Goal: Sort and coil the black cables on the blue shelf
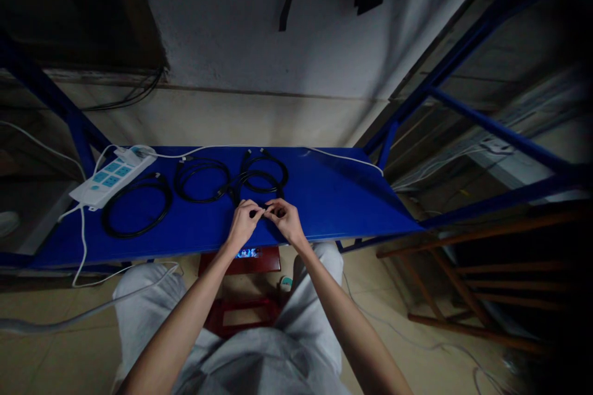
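Both my hands meet over the front middle of a blue shelf board (343, 197). My left hand (244, 220) and my right hand (286, 217) are closed in pinches on a thin black cable (265, 205) held between them. That cable runs back toward a coiled black cable (263, 171). Two more black cable coils (202, 180) (137, 205) lie to the left on the board.
A white power strip (112, 175) with white cords sits at the board's back left corner. Blue rack posts (467, 43) rise at right. A red stool (241, 308) and a lit phone (248, 253) are below between my knees. Wooden bars (463, 271) lie at right.
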Available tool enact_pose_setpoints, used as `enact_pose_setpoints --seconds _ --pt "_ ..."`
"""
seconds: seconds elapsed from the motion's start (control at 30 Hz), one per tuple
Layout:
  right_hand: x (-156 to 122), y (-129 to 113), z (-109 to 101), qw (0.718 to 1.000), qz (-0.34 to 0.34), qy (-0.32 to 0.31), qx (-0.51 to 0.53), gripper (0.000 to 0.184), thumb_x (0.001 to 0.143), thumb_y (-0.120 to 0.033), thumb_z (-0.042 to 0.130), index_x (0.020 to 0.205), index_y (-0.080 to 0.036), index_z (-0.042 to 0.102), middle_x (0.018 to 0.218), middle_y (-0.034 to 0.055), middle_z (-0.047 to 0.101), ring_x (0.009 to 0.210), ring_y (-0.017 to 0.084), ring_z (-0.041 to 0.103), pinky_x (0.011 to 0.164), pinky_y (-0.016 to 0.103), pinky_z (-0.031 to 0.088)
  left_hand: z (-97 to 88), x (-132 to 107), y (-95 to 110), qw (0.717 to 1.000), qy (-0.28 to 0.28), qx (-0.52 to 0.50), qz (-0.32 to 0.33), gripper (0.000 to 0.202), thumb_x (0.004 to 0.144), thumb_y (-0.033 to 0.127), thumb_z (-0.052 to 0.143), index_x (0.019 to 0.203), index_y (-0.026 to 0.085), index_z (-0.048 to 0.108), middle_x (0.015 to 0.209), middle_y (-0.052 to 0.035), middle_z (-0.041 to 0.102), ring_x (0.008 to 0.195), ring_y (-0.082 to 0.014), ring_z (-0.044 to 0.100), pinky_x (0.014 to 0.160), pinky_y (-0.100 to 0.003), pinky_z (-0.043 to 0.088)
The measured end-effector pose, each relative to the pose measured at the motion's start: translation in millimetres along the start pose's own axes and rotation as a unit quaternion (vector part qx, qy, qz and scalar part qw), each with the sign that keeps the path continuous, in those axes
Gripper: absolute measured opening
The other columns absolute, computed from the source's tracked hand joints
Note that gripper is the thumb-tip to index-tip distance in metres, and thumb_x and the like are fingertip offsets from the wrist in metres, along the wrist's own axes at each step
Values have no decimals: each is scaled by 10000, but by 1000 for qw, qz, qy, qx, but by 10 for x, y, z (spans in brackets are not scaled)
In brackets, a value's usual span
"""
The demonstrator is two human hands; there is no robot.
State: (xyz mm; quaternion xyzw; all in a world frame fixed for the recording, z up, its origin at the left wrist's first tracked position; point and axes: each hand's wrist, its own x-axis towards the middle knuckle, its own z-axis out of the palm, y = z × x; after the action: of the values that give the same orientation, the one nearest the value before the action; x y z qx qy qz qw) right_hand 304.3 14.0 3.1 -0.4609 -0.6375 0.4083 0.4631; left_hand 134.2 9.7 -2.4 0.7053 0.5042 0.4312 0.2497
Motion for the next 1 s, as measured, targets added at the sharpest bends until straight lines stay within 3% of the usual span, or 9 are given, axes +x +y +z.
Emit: enact_pose_setpoints --seconds 0.3,0.57,0.87,1.0 --pt "8 55 -3 1000 -6 8 -22 251 789 -412 764 880 -181 730 834 56 735 688 169 599 641 280 435 -1 -11 0 999 -10 24 20 163 922 169 605 803 192 713 871 -37 680 873 -189 579 819 -329 461" --pt "11 80 -5 1000 -16 5 -15 221 788 -386 747 852 -176 728 815 50 721 652 150 557 614 270 419 -38 -18 9 999 -28 6 32 198 945 235 603 823 199 754 860 -33 684 852 -176 595 816 -324 472" --pt "4 86 -12 1000 -7 18 10 194 749 -352 745 820 -174 716 791 54 718 652 158 573 611 272 428 -10 -39 29 995 -45 75 39 116 833 164 680 895 230 752 983 -18 699 966 -194 613 902 -360 465" --pt "9 70 -16 1000 -6 8 10 237 759 -371 741 893 -176 731 771 48 713 636 156 563 597 270 418 -16 -50 49 994 -54 84 37 121 825 165 685 909 232 740 1001 -15 694 988 -196 614 912 -367 454"
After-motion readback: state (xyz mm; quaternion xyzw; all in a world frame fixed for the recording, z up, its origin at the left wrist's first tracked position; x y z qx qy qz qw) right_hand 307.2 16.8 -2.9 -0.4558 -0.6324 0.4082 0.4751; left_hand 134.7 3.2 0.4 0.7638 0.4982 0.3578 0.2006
